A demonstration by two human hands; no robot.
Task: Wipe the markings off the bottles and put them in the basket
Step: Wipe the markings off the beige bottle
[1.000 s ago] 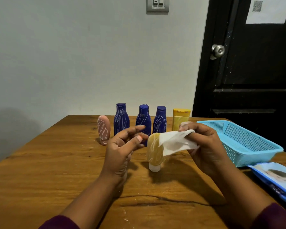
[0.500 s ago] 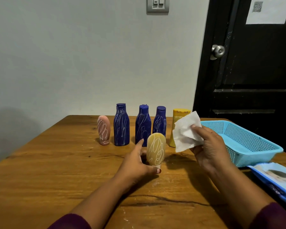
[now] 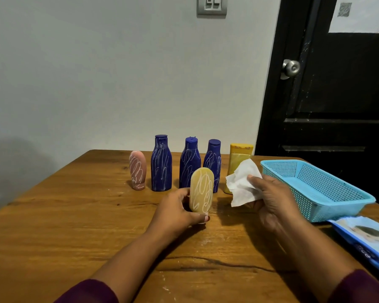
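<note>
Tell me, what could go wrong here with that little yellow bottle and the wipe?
The small yellow oval bottle stands on its narrow cap, steadied only by the left hand, so a firm wipe might tip it.

It sits just in front of the three dark blue scribbled bottles; a fall could knock them over.

The white wipe in the right hand is crumpled, so it may smear the white scribbles.

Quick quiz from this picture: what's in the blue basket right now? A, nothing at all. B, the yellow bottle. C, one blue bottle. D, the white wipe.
A: the basket shows only bare mesh, while all six bottles stand on the table and the wipe is in the right hand.
</note>
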